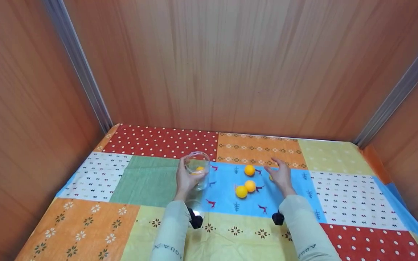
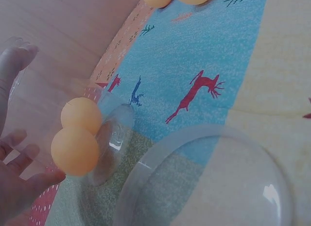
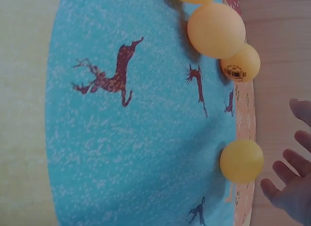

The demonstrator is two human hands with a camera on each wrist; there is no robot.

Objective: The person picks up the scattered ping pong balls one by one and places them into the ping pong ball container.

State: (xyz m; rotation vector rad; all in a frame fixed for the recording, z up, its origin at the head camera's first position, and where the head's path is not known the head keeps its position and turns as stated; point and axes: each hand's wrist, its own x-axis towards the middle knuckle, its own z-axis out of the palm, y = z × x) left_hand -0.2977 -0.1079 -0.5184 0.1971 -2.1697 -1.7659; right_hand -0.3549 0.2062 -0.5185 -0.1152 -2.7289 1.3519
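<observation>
My left hand (image 1: 186, 179) grips a clear jar (image 1: 202, 184) round its side. Two orange ping-pong balls (image 2: 74, 150) lie inside the jar, near its bottom in the left wrist view. My right hand (image 1: 282, 177) is held with fingers spread, beside a single yellow-orange ping-pong ball (image 3: 242, 162); the right wrist view shows a gap between fingers and ball. Between the hands, three more balls lie on the cloth: one at the back (image 1: 249, 170), a paler one (image 1: 250, 186) and a front one (image 1: 241, 191).
A clear round lid (image 2: 141, 175) lies on the cloth in front of the jar. The patchwork tablecloth (image 1: 151, 181) covers the table. Wood-patterned panels (image 1: 201, 65) stand behind and at both sides, with metal posts (image 1: 80, 61) at the corners.
</observation>
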